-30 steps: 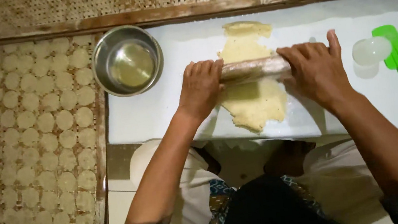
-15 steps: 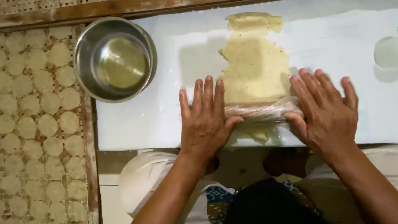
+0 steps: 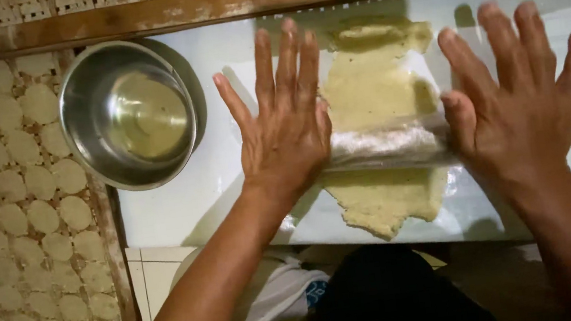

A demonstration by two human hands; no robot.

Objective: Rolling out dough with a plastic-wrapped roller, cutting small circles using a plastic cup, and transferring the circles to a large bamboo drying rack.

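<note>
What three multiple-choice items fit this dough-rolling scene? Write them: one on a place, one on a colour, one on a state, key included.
1. Where does the metal bowl stand, seen from the head camera?
A. Left of the left hand
B. Between the two hands
C. Right of the right hand

2. What colour is the dough?
A. Dark brown
B. Pale yellow
C. Bright pink

3. How are the hands set on the rolling pin?
A. Clenched in fists
B. Pinching with fingertips
C. Flat, fingers spread

Key:
1 A: the bowl sits at the left end of the white board, beside the tray of dough rounds.
2 B: the sheet shows pale yellow above and below the pin.
3 C: both palms press down on the pin's ends, fingers stretched out.
</note>
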